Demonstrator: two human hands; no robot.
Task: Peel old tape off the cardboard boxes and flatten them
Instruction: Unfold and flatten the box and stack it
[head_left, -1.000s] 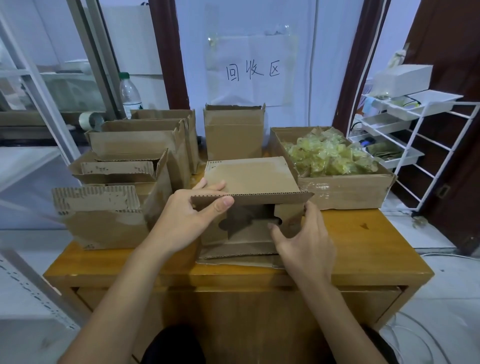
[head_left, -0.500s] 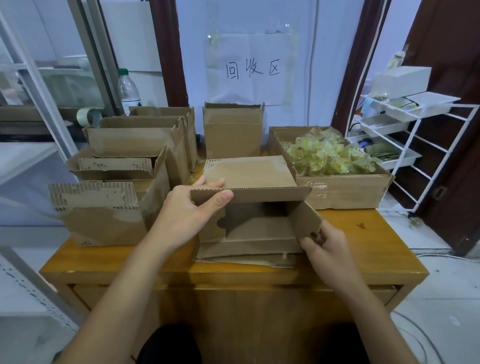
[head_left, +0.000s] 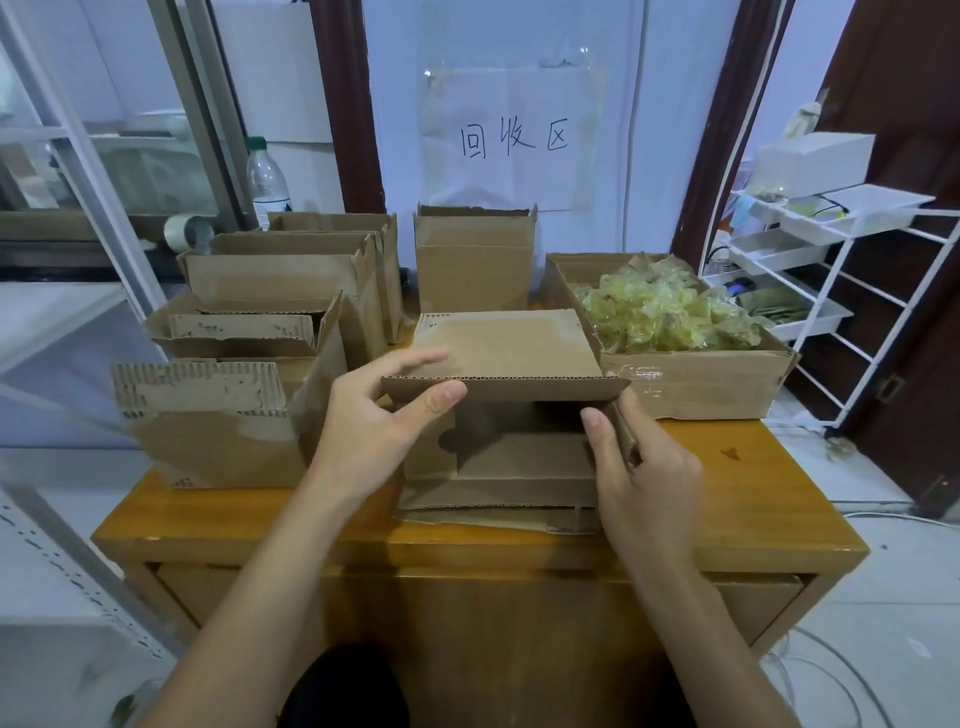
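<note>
On the counter (head_left: 769, 499), the open box (head_left: 506, 415) lies on its side at front centre: empty boxes (head_left: 249, 374) stacked left of it, one upright box (head_left: 475, 260) behind it, the tape-filled box (head_left: 691, 374) right of it.

Seven brown corrugated cardboard boxes stand on the yellow-brown wooden table (head_left: 753, 499): four bunched at its left edge (head_left: 218, 426), one open-ended box in the middle (head_left: 506, 353), one upright box at the far edge (head_left: 474, 260), and one wide box at the right edge (head_left: 696, 379). That wide box holds one heap of crumpled yellowish clear tape (head_left: 665, 312). Two bare hands are in view, the left hand (head_left: 369, 426) and the right hand (head_left: 644, 473). One clear plastic bottle (head_left: 267, 179) and one roll of tape (head_left: 184, 234) sit behind the far-left corner.
</note>
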